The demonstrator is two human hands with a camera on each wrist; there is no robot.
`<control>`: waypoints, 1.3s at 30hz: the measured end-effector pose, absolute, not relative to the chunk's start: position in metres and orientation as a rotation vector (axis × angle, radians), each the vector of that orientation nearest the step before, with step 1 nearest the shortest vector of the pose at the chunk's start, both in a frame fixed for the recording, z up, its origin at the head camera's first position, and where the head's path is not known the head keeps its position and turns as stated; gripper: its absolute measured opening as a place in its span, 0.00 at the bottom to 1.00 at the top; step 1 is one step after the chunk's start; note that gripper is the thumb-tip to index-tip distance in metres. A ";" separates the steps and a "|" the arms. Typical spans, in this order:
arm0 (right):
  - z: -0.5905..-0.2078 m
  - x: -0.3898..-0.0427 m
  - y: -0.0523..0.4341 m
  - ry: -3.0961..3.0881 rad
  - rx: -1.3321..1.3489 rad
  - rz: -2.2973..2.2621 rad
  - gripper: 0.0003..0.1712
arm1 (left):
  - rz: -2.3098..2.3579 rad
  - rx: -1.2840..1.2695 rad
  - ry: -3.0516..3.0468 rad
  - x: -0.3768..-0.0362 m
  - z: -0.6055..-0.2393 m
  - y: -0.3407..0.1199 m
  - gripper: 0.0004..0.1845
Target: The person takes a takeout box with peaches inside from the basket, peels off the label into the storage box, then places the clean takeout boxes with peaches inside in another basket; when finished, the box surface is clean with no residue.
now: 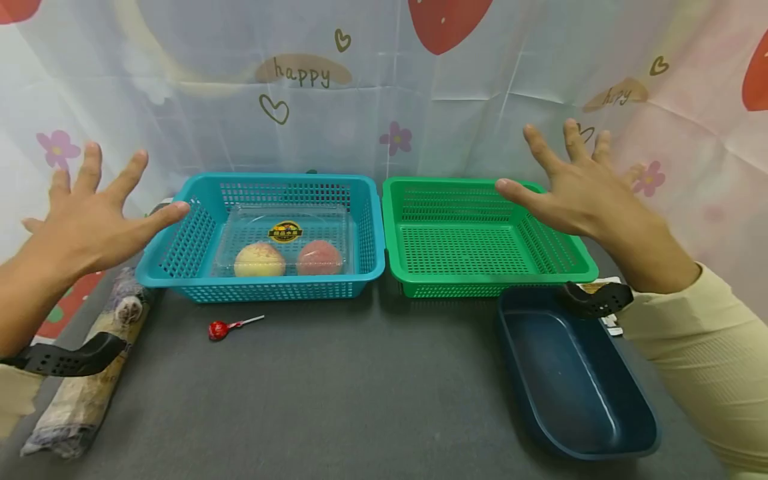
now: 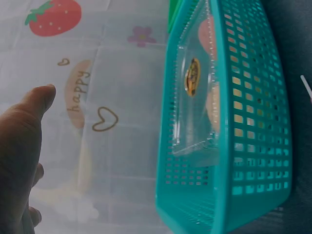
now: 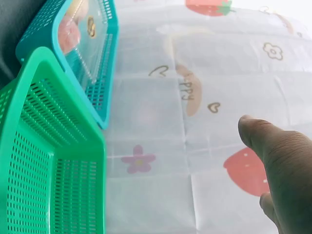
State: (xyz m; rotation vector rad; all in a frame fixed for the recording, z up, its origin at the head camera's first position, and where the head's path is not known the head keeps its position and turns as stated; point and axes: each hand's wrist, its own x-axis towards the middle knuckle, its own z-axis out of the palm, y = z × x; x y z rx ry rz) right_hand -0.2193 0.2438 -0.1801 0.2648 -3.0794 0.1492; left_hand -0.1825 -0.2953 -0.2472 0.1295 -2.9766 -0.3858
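Note:
My left hand (image 1: 90, 213) hovers in the air left of the blue basket (image 1: 180, 257), fingers spread and holding nothing. My right hand (image 1: 576, 183) hangs over the right rim of the green basket (image 1: 480, 250), also spread wide and empty. Inside the blue basket lies a clear plastic box (image 1: 282, 240) with two peaches (image 1: 259, 260) under a round label. The green basket holds nothing. In the left wrist view the blue basket (image 2: 243, 146) stands beside my thumb (image 2: 29, 122). The right wrist view shows both baskets (image 3: 44, 146) and my thumb (image 3: 278, 156).
A red lollipop (image 1: 219, 329) lies on the grey table (image 1: 336, 400) in front of the blue basket. A dark blue oval tub (image 1: 570, 380) sits at the front right. A rolled printed cloth (image 1: 90, 380) lies at the left edge. A patterned curtain (image 1: 384, 87) hangs behind.

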 end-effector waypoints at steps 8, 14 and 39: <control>-0.178 -0.225 0.233 -3.067 0.294 0.118 0.50 | -0.368 0.103 -2.957 -0.178 -0.261 -0.298 0.50; -0.178 -0.230 0.223 -3.053 0.331 0.100 0.50 | -0.386 0.082 -2.939 -0.176 -0.273 -0.301 0.49; -0.186 -0.249 0.193 -3.026 0.518 0.182 0.49 | -0.713 -0.205 -2.898 -0.178 -0.328 -0.324 0.43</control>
